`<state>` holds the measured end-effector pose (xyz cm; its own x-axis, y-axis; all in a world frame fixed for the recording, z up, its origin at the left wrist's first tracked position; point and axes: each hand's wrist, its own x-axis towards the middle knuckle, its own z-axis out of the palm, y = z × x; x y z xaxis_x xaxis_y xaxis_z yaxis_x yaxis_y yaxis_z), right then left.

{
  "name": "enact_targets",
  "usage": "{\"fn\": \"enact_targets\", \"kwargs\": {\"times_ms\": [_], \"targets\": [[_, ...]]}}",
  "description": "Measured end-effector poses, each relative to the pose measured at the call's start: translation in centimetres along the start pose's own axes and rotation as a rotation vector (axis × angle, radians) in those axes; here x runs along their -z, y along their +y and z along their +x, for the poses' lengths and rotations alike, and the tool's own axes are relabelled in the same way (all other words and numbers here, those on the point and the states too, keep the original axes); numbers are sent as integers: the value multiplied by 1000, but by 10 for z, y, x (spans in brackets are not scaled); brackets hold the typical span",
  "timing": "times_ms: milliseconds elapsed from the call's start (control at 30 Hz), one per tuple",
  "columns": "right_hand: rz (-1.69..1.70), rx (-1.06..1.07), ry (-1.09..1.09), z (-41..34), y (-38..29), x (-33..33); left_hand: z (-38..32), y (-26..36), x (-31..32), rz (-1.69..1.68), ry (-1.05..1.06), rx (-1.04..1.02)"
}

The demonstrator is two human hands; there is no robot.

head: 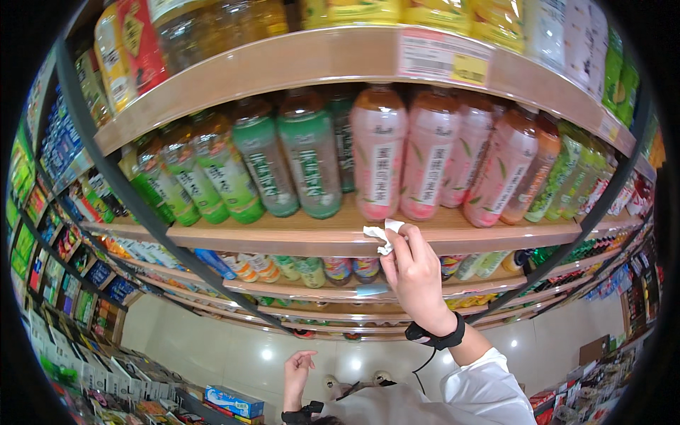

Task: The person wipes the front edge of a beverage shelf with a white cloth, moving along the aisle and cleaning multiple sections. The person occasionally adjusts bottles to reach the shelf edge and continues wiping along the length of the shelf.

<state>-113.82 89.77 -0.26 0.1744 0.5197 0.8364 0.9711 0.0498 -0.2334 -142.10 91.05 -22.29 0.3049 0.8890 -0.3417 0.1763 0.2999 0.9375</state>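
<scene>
A crumpled white tissue [383, 237] is pinched in the fingers of my right hand [417, 273], against the front edge of a wooden shelf [276, 238]. Just above it on that shelf stands a pink-labelled drink bottle [378, 154], with another pink bottle [429, 159] to its right. Green-capped-label tea bottles [309, 164] stand to the left. My left hand [299, 366] hangs low over the floor, away from the shelf, its fingers loosely curled and apart with nothing visible in them. Black straps circle both wrists, and a cable hangs from the right one.
An upper shelf [297, 53] with a price label [445, 57] overhangs the bottles. Dark metal uprights [114, 143] frame the bay. Lower shelves [319, 291] hold more drinks. Packed displays [106, 372] stand behind on the left, with a blue carton [234, 402] and tiled floor [212, 334] between.
</scene>
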Motion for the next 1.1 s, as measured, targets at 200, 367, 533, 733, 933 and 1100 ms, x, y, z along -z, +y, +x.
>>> {"fn": "enact_targets", "kwargs": {"times_ms": [200,367,533,733,933,1100], "targets": [[-67,-87,66,-18,52,50,-2,-4,-49,58,-102,-7],[-158,-116,64,-31,94,90,-4,-10,-89,88,-150,8],[-147,-221,71,-41,131,129,-5,-11,-123,97,-244,-36],[-189,-305,113,-48,174,172,4,-4,-140,110,-287,-52],[-284,-358,153,-54,215,212,5,-10,-138,98,-308,-49],[-320,-362,191,-61,240,231,10,-16,-125,80,-303,-92]]}}
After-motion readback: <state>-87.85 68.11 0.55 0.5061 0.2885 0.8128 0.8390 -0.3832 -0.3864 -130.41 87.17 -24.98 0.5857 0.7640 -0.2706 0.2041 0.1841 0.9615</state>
